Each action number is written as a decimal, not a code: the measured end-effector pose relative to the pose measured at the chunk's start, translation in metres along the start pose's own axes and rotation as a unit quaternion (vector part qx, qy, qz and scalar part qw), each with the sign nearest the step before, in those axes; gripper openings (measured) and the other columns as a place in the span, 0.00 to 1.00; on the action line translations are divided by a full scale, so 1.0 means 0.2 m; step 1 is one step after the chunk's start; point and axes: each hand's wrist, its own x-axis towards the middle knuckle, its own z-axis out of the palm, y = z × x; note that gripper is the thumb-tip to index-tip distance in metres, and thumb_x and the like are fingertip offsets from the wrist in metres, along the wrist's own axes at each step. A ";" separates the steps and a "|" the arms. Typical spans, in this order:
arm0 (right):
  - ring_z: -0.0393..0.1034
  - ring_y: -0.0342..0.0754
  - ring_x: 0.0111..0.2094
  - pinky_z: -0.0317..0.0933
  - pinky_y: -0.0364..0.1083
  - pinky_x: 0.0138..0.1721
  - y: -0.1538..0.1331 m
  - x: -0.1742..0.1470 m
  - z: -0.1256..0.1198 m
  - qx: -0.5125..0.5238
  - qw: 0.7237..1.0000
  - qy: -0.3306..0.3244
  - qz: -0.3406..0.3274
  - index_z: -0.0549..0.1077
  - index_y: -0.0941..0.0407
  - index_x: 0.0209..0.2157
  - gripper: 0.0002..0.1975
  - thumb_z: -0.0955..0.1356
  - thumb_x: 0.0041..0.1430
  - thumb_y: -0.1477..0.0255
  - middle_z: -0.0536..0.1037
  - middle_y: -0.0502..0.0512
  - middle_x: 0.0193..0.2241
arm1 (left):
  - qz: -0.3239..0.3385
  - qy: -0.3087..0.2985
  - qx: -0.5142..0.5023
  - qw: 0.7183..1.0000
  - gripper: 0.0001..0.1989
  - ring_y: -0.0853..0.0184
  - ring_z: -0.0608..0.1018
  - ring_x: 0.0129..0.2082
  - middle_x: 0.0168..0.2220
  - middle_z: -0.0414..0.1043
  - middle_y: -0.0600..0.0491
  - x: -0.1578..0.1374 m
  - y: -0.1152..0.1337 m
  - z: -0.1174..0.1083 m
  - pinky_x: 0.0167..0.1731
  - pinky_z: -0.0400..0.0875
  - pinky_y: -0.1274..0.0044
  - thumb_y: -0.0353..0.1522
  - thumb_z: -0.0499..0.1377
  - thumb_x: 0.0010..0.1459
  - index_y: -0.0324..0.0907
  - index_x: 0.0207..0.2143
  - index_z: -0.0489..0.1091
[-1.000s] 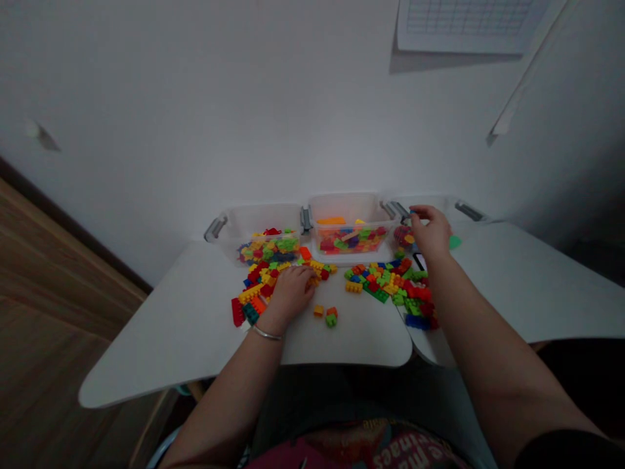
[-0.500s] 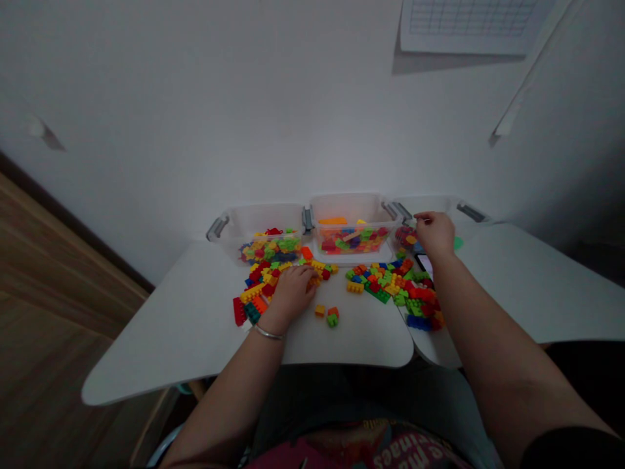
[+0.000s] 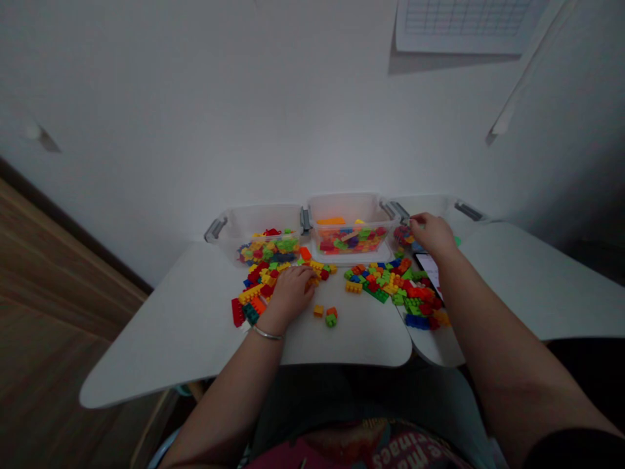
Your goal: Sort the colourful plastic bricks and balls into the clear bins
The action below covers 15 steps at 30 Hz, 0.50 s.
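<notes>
My left hand (image 3: pixel 294 291) rests on the left pile of toy bricks (image 3: pixel 251 293), its fingers curled down. Yellow-orange bricks show at its fingertips, but what lies in its grasp is hidden. Over the right clear bin (image 3: pixel 424 203), my right hand (image 3: pixel 432 234) is closed in a pinch; anything between its fingertips is too small to name. Between the piles lie a small yellow brick (image 3: pixel 318 311), an orange brick (image 3: pixel 332 312) and a green brick (image 3: pixel 331 320). A second brick pile (image 3: pixel 385 280) spreads to the right.
The left clear bin (image 3: pixel 263 218) and middle clear bin (image 3: pixel 351 203) contain mixed coloured pieces and stand against the wall. A phone (image 3: pixel 430 270) lies beside the right pile, partly behind my right forearm. Two white tabletops meet at a seam (image 3: pixel 413 345).
My right hand has shifted slightly left and down over the right bin, and more of the phone shows. My left hand stays on the pile. The view has moved slightly.
</notes>
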 end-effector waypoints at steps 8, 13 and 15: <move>0.75 0.50 0.40 0.66 0.50 0.45 -0.11 -0.13 -0.07 0.306 0.948 0.056 -0.070 0.77 0.56 0.38 0.13 0.63 0.57 0.67 0.81 0.56 0.37 | -0.003 0.005 -0.006 1.000 0.13 0.57 0.73 0.52 0.50 0.74 0.47 0.01 0.01 0.00 0.55 0.67 0.62 0.28 0.56 0.57 0.42 0.44 0.72; 0.74 0.51 0.41 0.65 0.51 0.45 -0.25 -0.40 -0.01 0.251 0.951 -0.029 -0.179 0.77 0.55 0.37 0.10 0.65 0.57 0.69 0.81 0.55 0.37 | -0.001 -0.001 -0.002 1.000 0.13 0.58 0.73 0.51 0.50 0.73 0.47 0.04 0.05 0.01 0.55 0.66 0.63 0.28 0.56 0.57 0.42 0.45 0.72; 0.73 0.52 0.42 0.64 0.51 0.46 -0.31 -0.50 0.04 0.171 0.955 -0.092 -0.223 0.78 0.55 0.37 0.09 0.66 0.57 0.71 0.81 0.56 0.37 | 0.001 -0.004 0.004 1.000 0.13 0.57 0.73 0.52 0.50 0.73 0.47 0.05 0.06 0.01 0.55 0.66 0.63 0.28 0.56 0.58 0.42 0.45 0.72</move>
